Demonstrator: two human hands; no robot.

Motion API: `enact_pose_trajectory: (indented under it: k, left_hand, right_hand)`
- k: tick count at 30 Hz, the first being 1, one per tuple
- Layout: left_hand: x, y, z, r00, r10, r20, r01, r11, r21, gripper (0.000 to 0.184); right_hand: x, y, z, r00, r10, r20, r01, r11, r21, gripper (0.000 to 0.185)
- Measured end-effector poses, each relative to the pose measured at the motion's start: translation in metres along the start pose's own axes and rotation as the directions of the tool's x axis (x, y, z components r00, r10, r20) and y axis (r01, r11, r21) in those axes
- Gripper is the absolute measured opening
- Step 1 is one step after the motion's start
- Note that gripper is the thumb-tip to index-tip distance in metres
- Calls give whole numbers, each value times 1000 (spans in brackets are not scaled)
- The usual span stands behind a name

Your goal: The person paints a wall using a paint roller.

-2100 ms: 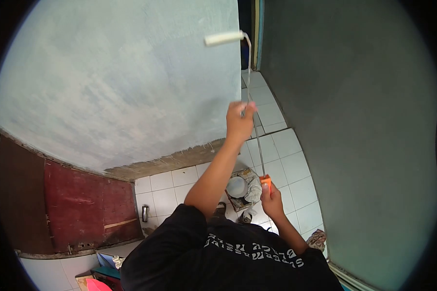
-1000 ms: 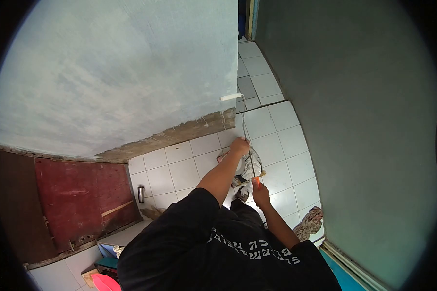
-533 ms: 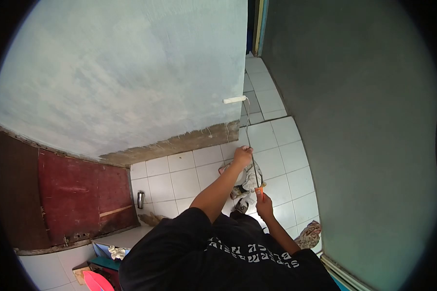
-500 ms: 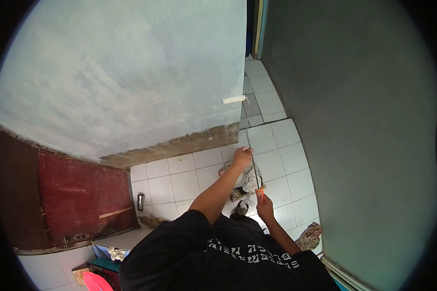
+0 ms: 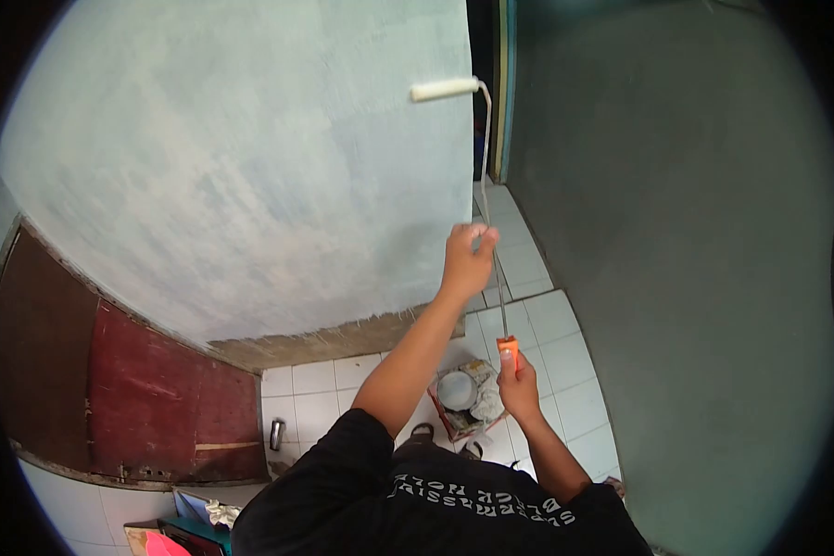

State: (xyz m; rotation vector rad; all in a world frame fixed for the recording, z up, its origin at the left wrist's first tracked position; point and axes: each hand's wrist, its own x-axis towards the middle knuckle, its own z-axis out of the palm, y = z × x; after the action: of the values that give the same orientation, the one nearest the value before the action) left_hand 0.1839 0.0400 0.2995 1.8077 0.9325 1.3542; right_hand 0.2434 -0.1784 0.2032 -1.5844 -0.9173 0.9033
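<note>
A paint roller with a white sleeve (image 5: 445,89) lies against the pale, patchily painted wall (image 5: 250,176), near its right edge. Its long thin rod runs down towards me. My left hand (image 5: 470,261) is closed around the rod about midway along. Lower down, my right hand (image 5: 519,385) is wrapped around the orange handle (image 5: 508,347), thumb along it. Below my hands, a round container with whitish contents (image 5: 457,391) stands in a reddish box (image 5: 447,422), with crumpled whitish material (image 5: 487,400) beside it.
A bare brownish strip (image 5: 361,338) runs along the wall's foot. To the right rises a dark grey-green wall (image 5: 676,278); a red panel (image 5: 157,389) is at left. A metallic cylinder (image 5: 277,434) lies on the white tiled floor (image 5: 315,378). A doorway frame (image 5: 504,102) stands behind.
The roller has moved up the wall, and both hands have risen with it. My view has shifted too, so the round container and box now show more fully.
</note>
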Motion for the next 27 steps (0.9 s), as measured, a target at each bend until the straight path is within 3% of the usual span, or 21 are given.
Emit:
enact_pose_trajectory:
  k: [3, 7, 14, 16, 19, 23, 27]
  left_hand:
    - [58, 52, -16, 983, 168, -75, -168, 986, 9, 26]
    - [123, 117, -36, 967, 237, -97, -233, 971, 49, 26]
    - [203, 213, -60, 934, 316, -166, -303, 948, 102, 31]
    - [225, 237, -65, 938, 317, -138, -311, 948, 66, 33]
    - [248, 280, -76, 950, 296, -105, -294, 955, 31, 33]
    - [264, 316, -85, 972, 224, -74, -224, 974, 12, 32]
    - [262, 284, -79, 967, 252, -34, -251, 968, 29, 31]
  right_hand:
    - [27, -65, 1, 994, -105, -10, 105, 994, 18, 41]
    - [65, -140, -2, 959, -283, -17, 283, 957, 59, 46]
    - [81, -264, -13, 950, -313, 12, 306, 934, 183, 45]
    - [80, -296, -24, 961, -266, 81, 247, 951, 184, 43]
    - [83, -338, -32, 937, -340, 81, 317, 925, 211, 43]
    - [87, -368, -39, 946, -316, 75, 297, 935, 194, 44]
    - [103, -333, -35, 933, -342, 114, 314, 926, 210, 44]
